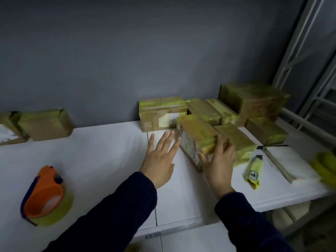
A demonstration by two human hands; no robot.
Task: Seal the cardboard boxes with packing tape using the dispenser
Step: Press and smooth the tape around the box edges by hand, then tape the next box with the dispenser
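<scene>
A small cardboard box [197,137] wrapped in yellowish tape sits tilted at the middle of the white table [94,160]. My right hand [219,165] touches its near right corner, thumb along the front face and fingers straight up its side. Just left of the box my left hand [160,159] hovers over the table with its fingers spread and straight, holding nothing. The orange tape dispenser [44,194], loaded with a yellowish tape roll, lies at the front left, far from both hands.
Several taped boxes [252,100] are stacked at the back right against the grey wall; one box [45,124] stands at the back left. A yellow utility knife [253,170], a white pad [287,160] and yellow tape rolls [325,166] lie right. A metal rack [309,51] rises beyond.
</scene>
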